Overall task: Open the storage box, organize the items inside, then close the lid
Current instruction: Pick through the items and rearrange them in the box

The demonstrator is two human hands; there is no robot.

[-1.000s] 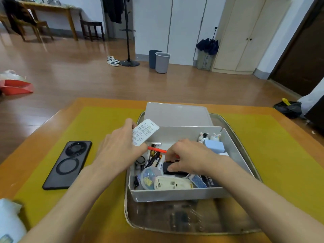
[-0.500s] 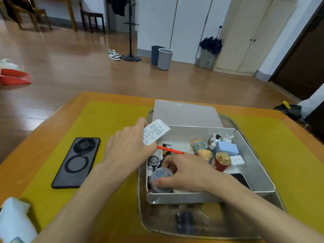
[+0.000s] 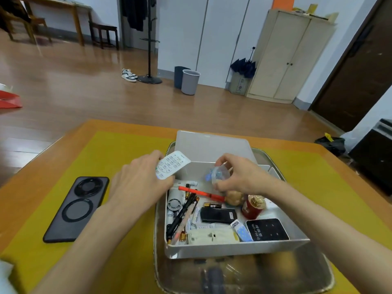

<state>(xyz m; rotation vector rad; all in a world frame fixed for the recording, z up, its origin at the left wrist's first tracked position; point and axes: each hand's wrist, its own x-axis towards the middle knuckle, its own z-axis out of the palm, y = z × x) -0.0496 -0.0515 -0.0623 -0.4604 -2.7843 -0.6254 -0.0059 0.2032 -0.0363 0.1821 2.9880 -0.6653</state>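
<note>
Pinching a small clear plastic container (image 3: 219,176) between thumb and fingertips — right hand (image 3: 239,177), raised above the far half of the storage box (image 3: 233,248). Left hand (image 3: 140,183) wrapped round one end of a white remote (image 3: 172,164), held over the box's left far corner.

Box open, sitting in a metal tray (image 3: 314,281) on the yellow-matted worktop (image 3: 110,158), its lid (image 3: 212,145) lying just behind. Inside, loose and mixed: pens, batteries, a red pen (image 3: 199,193) lying crosswise, a black card case (image 3: 218,215), a red bottle with gold cap (image 3: 253,206), a black wifi unit (image 3: 267,229).

Container probably very light, thin-walled, slick — best held across its sides, gently, not squeezed. Remote light and stiff; safe by its long edges. Bottle likely the one fragile, top-heavy piece — better taken round the body and kept upright. Pens and batteries prone to roll; better gathered as bundles. Box itself stiff, liable to slide on the tray; lid best taken by both short edges.
</note>
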